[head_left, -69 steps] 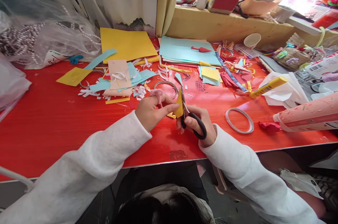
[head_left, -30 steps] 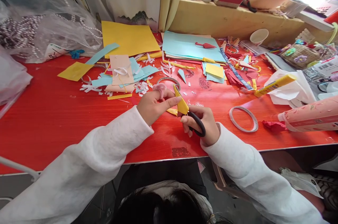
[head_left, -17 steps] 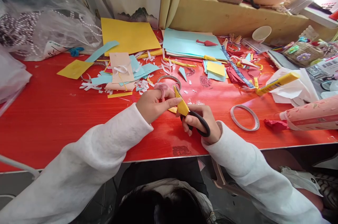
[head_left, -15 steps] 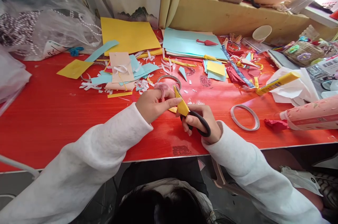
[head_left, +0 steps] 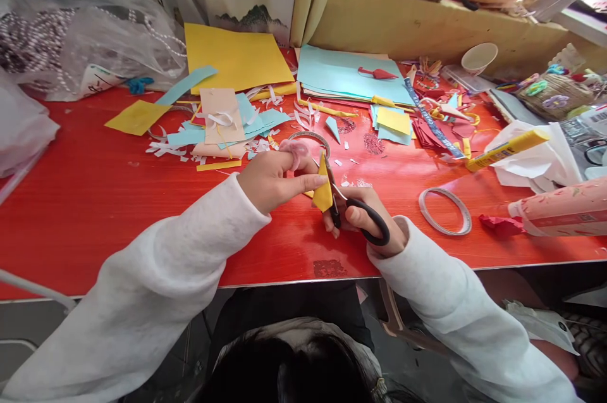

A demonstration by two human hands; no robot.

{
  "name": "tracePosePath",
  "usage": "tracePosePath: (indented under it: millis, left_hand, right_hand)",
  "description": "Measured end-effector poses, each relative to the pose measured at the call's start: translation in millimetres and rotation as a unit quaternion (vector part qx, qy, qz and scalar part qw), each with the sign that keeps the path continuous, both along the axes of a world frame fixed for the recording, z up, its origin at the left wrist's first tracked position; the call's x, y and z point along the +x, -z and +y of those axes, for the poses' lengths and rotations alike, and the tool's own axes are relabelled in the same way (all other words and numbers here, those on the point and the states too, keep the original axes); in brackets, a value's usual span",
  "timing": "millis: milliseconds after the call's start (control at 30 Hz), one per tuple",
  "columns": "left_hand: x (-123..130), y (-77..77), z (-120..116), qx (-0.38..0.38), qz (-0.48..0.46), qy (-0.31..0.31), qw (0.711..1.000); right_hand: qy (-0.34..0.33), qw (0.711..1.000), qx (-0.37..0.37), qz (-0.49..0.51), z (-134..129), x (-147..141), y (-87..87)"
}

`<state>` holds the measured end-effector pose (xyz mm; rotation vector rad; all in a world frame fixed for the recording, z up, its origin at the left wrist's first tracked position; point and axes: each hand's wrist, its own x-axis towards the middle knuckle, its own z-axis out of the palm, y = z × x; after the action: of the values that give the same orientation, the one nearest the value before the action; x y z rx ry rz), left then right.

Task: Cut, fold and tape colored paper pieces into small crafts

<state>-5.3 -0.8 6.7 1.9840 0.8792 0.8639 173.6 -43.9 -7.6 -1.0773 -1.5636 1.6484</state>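
Observation:
Between thumb and fingers, my left hand (head_left: pixel 277 181) pinches a small folded piece of yellow paper (head_left: pixel 323 191) that narrows to a point at its top. A fuzzy pink loop (head_left: pixel 294 153) sits around a finger of that hand. Black-handled scissors (head_left: pixel 370 219) are in my right hand (head_left: pixel 374 210), their blades spread apart just right of the yellow paper. Part of the blades is hidden behind the paper and fingers. Behind my hands, a roll of tape (head_left: pixel 310 136) lies on the red table (head_left: pixel 118 213).
Paper scraps (head_left: pixel 222 118) and a yellow sheet (head_left: pixel 237 58) lie at the back left, blue sheets (head_left: pixel 341 71) at the back middle. To the right are another tape ring (head_left: pixel 444 210), a yellow glue stick (head_left: pixel 507 150) and a pink bottle (head_left: pixel 564 207). Plastic bags (head_left: pixel 118 36) fill the left corner.
The scissors have opened and moved slightly right, away from the yellow paper. The paper has turned more upright in my left hand. The view has shifted slightly.

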Motion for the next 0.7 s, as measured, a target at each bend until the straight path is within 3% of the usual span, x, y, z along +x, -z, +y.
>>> tracePosePath:
  millis: [233,533,700]
  left_hand:
    - [1.7,1.3,-2.7,0.033,0.006,-0.011,0.999]
    - [6.1,3.6,-5.4,-0.003,0.07,0.003,0.998]
    - [6.2,4.3,-4.7,0.008,0.04,-0.021,0.999]
  right_hand:
    - [0.002,1.0,0.01,0.007,0.1,-1.7,-1.3]
    - [0.015,0.999,0.024,0.015,-0.9,-0.2,3.1]
    - [0.014,1.0,0.012,0.015,-1.1,-1.6,0.9]
